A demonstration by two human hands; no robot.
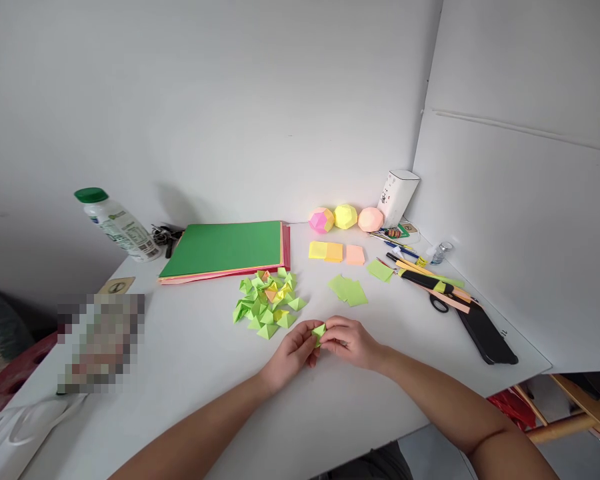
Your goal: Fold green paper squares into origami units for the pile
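Between my two hands, just above the white table (310, 413), is a small folded piece of light green paper (319, 333). My left hand (296, 352) pinches it from the left, thumb on the near face. From the right, the fingertips of my right hand (353, 341) grip its other edge. Up and to the left lies a pile of folded paper pieces (266, 303), mostly green with a few yellow and orange ones. Flat green paper squares (349, 291) rest beyond my right hand.
A stack of coloured paper (225, 247) lies at the back. Three faceted paper balls (345, 217) line the wall beside a white box (399, 197). Sticky note pads (326, 251), a utility knife (425, 281) and a black phone case (487, 333) sit rightward. A bottle (123, 227) stands left.
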